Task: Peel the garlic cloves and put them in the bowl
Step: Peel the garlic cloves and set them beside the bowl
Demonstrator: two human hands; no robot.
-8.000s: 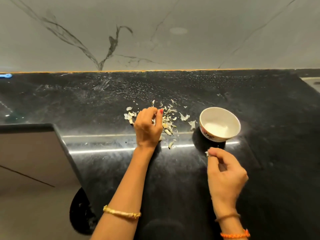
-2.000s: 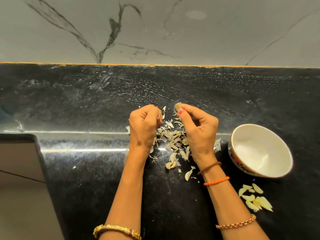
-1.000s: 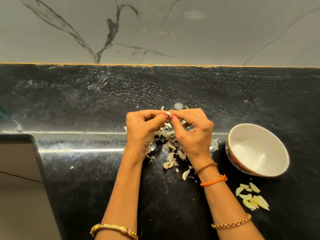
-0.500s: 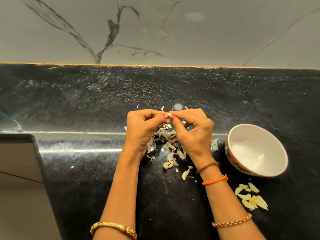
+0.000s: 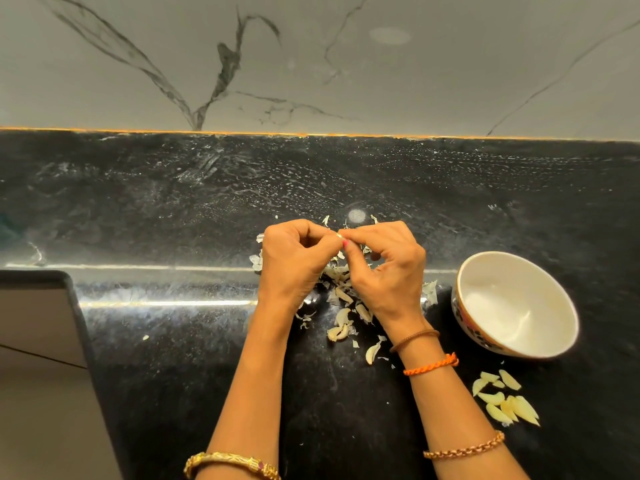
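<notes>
Over the pile of papery skins on the black counter, the left hand and right hand meet fingertip to fingertip, both pinching one small garlic clove. Peeling well probably means holding the clove steady with one hand while the other's nail lifts the skin from an end. Peeled cloves lie on the counter near the white bowl, which looks empty, so they need moving in.
</notes>
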